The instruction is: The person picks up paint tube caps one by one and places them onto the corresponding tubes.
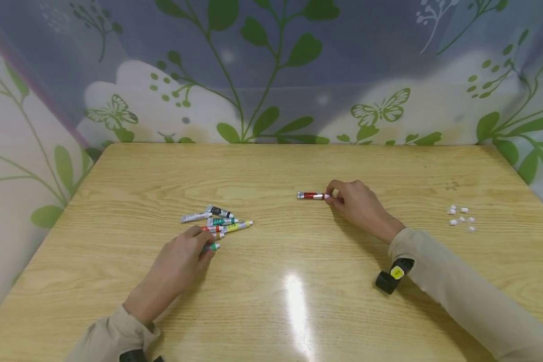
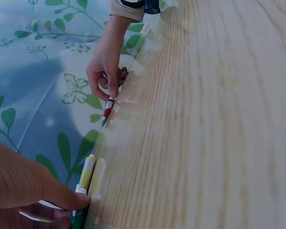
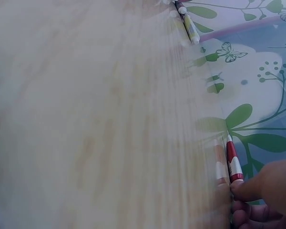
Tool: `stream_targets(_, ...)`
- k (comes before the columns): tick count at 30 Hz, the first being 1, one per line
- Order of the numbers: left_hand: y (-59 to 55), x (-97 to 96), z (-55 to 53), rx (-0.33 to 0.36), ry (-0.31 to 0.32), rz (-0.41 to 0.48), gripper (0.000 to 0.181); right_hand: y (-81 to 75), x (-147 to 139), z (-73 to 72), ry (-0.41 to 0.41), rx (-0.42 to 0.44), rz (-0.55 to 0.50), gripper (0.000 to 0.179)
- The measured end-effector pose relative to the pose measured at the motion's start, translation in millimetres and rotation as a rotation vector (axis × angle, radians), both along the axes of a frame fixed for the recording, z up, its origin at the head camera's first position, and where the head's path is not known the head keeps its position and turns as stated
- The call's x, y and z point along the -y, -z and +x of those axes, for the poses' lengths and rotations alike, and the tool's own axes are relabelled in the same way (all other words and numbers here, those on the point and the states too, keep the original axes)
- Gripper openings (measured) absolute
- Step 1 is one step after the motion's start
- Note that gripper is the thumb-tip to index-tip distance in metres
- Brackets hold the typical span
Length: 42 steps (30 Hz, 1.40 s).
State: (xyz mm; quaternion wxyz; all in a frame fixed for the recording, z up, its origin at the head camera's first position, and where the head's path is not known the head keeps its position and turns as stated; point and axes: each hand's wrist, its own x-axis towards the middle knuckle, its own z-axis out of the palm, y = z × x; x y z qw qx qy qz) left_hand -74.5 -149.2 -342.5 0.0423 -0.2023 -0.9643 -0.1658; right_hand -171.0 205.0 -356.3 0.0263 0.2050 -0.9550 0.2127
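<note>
My right hand (image 1: 355, 201) pinches a red paint tube (image 1: 311, 195) by its white-capped end, near the middle of the table. The tube's flat silver end points left; it lies on or just over the tabletop, I cannot tell which. To the left, my left hand (image 1: 181, 256) holds a green paint tube (image 1: 210, 247) between thumb and finger, as the left wrist view also shows. Beside those fingers lies a loose pile of paint tubes: a yellow one (image 1: 239, 225), another green one (image 1: 221, 221), a black one (image 1: 220, 211) and others partly covered by the hand.
Several small white caps (image 1: 464, 210) lie scattered on the right side of the wooden table (image 1: 271, 311). A leaf-patterned curtain (image 1: 271, 115) hangs along the table's far edge and sides. A black band with a yellow mark (image 1: 396, 272) is on the right wrist.
</note>
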Motion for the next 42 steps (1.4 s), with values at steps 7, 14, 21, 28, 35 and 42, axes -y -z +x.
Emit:
stream_targets(7, 0.7, 0.3, 0.1, -0.005, 0.002, 0.005, 0.016, 1.1, -0.4, -0.5, -0.003, -0.008, -0.007, 0.012)
stream_targets(14, 0.8, 0.5, 0.7, 0.002, 0.01, 0.004, 0.016, 0.9, -0.6, -0.3, 0.001, -0.002, -0.01, 0.013)
stream_targets(21, 0.6, 0.6, 1.4, 0.003, -0.003, 0.0, 0.018, 0.0, -0.3, 0.2, -0.001, 0.002, -0.012, 0.013)
stream_targets(28, -1.6, 3.8, 2.2, 0.034, -0.023, 0.003, 0.017, -1.0, -1.0, 1.0, 0.005, 0.01, -0.009, 0.014)
stream_targets(35, -0.7, 9.2, 1.9, 0.02, -0.008, -0.007, 0.017, -3.3, -15.8, 7.7, 0.013, 0.03, -0.005, 0.014)
stream_targets(42, 0.8, 11.1, 2.2, 0.013, 0.032, -0.001, 0.016, -12.6, -46.1, 24.0, 0.093, 0.042, 0.061, 0.017)
